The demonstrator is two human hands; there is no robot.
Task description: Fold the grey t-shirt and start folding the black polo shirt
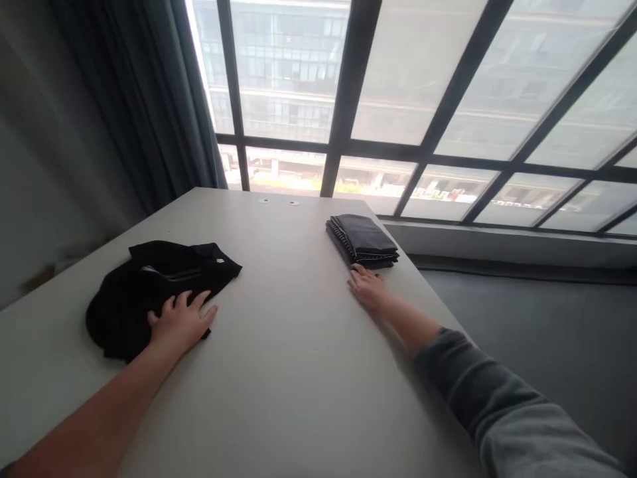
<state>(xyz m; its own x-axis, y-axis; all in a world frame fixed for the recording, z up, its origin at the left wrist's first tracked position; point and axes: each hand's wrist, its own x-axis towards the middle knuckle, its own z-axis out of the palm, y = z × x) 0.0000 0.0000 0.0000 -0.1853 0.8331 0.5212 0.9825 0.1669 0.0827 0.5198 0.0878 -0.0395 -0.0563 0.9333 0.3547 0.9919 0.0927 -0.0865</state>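
A crumpled black garment lies on the left part of a pale table. My left hand rests flat on the garment's near edge, fingers spread. At the table's far right edge sits a neat stack of folded dark cloths. My right hand lies palm down on the table just in front of that stack, fingertips touching or almost touching it. A grey sleeve covers my right forearm; the left arm is bare.
The table's right edge runs close beside my right arm, with dark floor beyond it. A large window with dark frames fills the back. A dark curtain hangs at the left.
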